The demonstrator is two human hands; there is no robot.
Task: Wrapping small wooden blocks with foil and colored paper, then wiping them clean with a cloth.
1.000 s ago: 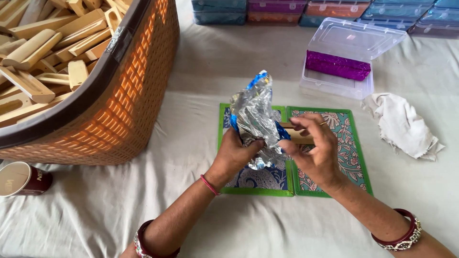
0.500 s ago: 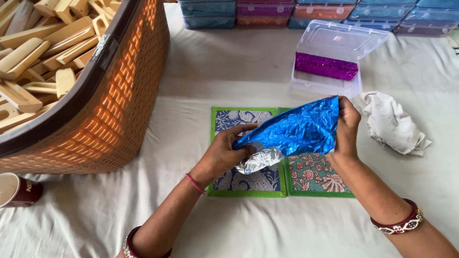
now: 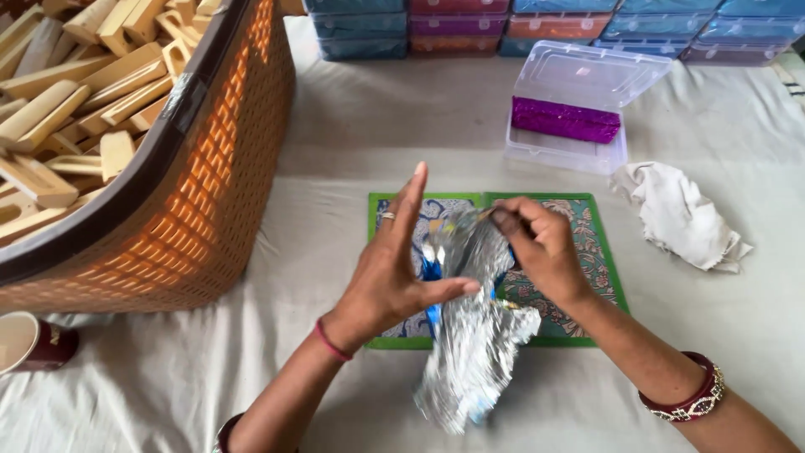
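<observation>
Foil wrapping sheet (image 3: 474, 352), silver on the side showing and blue at its edges, hangs crumpled between 2 hands above a green-bordered patterned mat (image 3: 587, 252) on the cloth-covered worktop (image 3: 168, 386). It looks feather-light, thin and easily torn or creased, so a gentle pinch at its upper edge seems the best hold. The left hand (image 3: 390, 273) is raised with fingers spread and pointing far, its thumb pressing the sheet's side. The right hand (image 3: 541, 247) curls over the top, fingers (image 3: 507, 220) pinched together on the foil's upper edge. A woven basket (image 3: 210, 193) of wooden pieces stands left; a clear plastic box (image 3: 579, 117) holding a purple bar sits far right, a crumpled white cloth (image 3: 679, 218) beside it.
</observation>
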